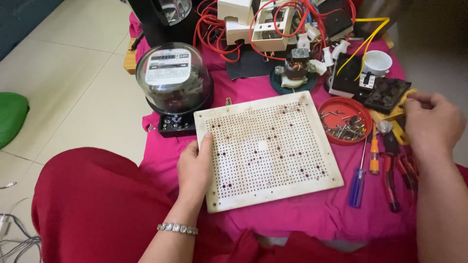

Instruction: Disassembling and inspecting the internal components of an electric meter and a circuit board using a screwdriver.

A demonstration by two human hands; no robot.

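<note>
L hand flat on perforated board; R hand curled by tools; red dish w/ screws

Pale tiled floor, pink cloth over low table, green cushion at left.
</note>
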